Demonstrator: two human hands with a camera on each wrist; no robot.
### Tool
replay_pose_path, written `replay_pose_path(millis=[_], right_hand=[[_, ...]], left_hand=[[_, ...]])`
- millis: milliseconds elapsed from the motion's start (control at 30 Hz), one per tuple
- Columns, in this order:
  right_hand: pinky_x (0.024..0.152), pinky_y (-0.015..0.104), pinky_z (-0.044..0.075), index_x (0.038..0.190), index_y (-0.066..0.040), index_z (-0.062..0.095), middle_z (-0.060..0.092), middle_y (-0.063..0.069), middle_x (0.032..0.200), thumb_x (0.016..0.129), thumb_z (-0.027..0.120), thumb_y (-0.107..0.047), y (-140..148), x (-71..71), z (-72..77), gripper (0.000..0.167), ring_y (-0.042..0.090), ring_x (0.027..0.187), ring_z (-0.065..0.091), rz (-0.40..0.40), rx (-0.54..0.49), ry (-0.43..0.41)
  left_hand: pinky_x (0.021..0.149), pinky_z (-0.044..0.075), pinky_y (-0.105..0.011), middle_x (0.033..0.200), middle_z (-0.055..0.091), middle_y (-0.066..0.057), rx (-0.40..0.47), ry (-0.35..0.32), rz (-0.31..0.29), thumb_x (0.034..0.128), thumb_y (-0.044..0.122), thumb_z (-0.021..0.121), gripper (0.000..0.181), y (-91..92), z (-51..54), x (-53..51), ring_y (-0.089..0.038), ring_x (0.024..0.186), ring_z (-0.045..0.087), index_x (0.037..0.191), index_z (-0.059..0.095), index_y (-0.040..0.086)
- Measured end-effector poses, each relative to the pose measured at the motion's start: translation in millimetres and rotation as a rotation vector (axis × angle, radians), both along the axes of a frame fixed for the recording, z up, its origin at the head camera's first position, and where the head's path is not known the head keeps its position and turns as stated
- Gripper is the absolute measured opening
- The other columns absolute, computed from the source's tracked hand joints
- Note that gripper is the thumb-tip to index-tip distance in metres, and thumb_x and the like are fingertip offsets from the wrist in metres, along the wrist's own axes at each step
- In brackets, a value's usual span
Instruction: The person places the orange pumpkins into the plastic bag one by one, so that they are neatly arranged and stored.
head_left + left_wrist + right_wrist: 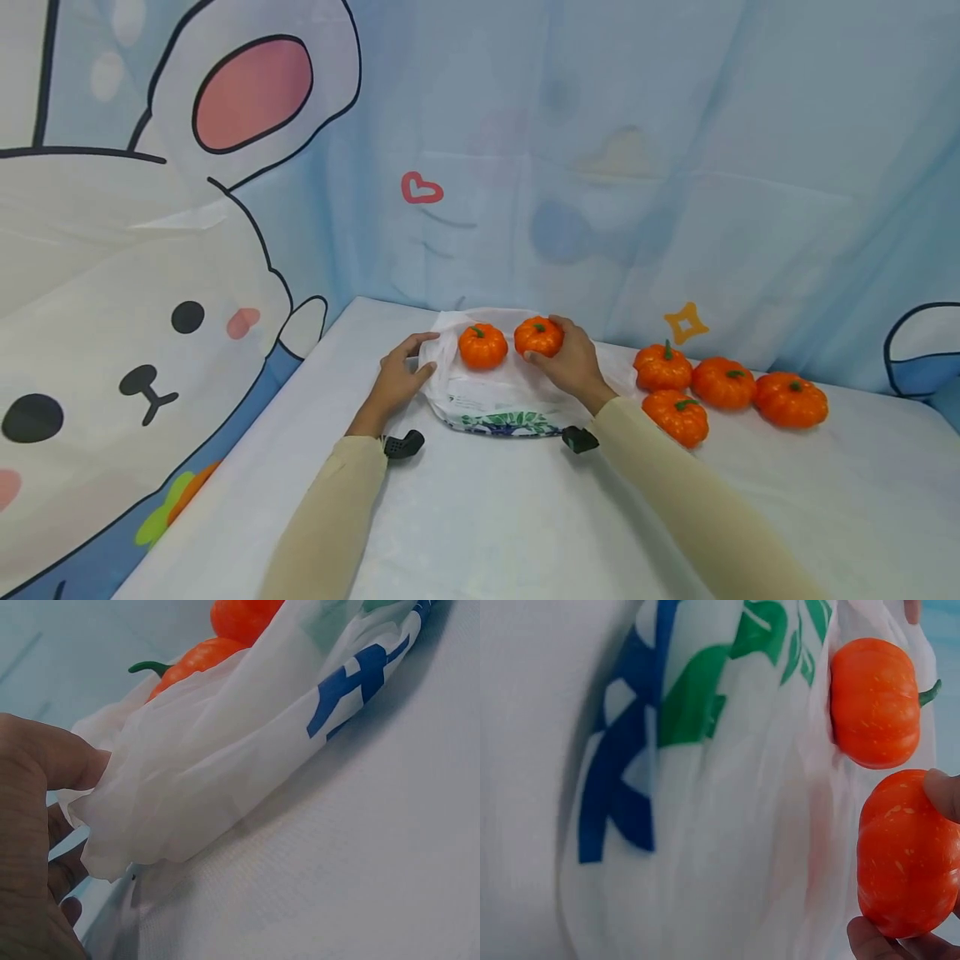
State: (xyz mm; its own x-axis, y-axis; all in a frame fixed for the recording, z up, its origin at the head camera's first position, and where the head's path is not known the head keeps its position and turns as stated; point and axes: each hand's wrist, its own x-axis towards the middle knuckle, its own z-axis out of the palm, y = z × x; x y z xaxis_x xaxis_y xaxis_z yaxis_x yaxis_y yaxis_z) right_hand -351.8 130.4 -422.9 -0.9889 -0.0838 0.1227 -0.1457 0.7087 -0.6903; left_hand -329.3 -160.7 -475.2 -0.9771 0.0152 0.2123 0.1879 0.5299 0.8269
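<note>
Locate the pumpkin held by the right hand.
In the head view, the held pumpkin is near centre, at the white bag, just right of another pumpkin.

A pale blue curtain (787, 242) is hanging behind the white-covered table (487, 517). Left of the table, a large white cartoon animal (112, 292) is spreading across the cloth; above its far edge, a red heart (424, 199) is showing.

Head view bright; wrist views dim, muted; soft shadows on white table (465, 525).
</note>
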Motion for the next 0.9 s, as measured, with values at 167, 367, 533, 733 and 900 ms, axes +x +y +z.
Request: replay_pose_path(millis=[167,367,533,733,900], right_hand=[[0.115,0.051,0.034,0.150,-0.003,0.032,0.043,0.023,0.146,0.088,0.073,-0.024,-6,-3.3,-4.8,0.077,0.039,0.133,0.043,0.012,0.021,-0.021],[0.116,0.051,0.032,0.149,-0.002,0.033,0.042,0.023,0.147,0.087,0.072,-0.023,-7,-5.4,-9.2,0.076,0.040,0.134,0.042,0.028,0.034,-0.026],[0.116,0.051,0.032,0.149,-0.002,0.033,0.042,0.023,0.147,0.087,0.072,-0.024,-8,-6.1,-10.8,0.077,0.040,0.134,0.042,0.029,0.039,-0.038],[0.116,0.051,0.032,0.150,0.000,0.030,0.041,0.024,0.148,0.088,0.071,-0.026,-8,-5.4,-12.4,0.078,0.040,0.134,0.042,0.036,0.041,-0.040],[0.116,0.052,0.031,0.151,0.001,0.027,0.039,0.025,0.148,0.089,0.069,-0.027,-8,-6.3,-14.4,0.079,0.041,0.135,0.041,0.038,0.050,-0.052]], left_hand=[[0.115,0.016,-0.059,0.127,0.064,-0.010,0.004,0.025,-0.013,0.0924,0.017,0.066,0.046,-1.1,-1.2,0.0,-0.029,0.126,0.052,0.136,0.057,0.028],[0.115,0.016,-0.059,0.129,0.063,-0.010,0.010,0.024,-0.022,0.0924,0.017,0.065,0.047,-1.6,-1.4,0.1,-0.029,0.126,0.052,0.136,0.056,0.030],[0.115,0.016,-0.059,0.130,0.062,-0.009,0.014,0.024,-0.018,0.0923,0.017,0.066,0.046,-1.6,-0.4,0.3,-0.028,0.125,0.053,0.136,0.057,0.029],[0.115,0.019,-0.059,0.130,0.063,-0.009,0.011,0.036,-0.029,0.0924,0.017,0.066,0.046,-2.2,-1.2,-0.8,-0.028,0.124,0.054,0.136,0.057,0.029],[0.115,0.017,-0.058,0.130,0.063,-0.009,0.012,0.044,-0.036,0.0927,0.017,0.065,0.045,-2.8,-2.2,-1.9,-0.028,0.124,0.054,0.135,0.057,0.029]])
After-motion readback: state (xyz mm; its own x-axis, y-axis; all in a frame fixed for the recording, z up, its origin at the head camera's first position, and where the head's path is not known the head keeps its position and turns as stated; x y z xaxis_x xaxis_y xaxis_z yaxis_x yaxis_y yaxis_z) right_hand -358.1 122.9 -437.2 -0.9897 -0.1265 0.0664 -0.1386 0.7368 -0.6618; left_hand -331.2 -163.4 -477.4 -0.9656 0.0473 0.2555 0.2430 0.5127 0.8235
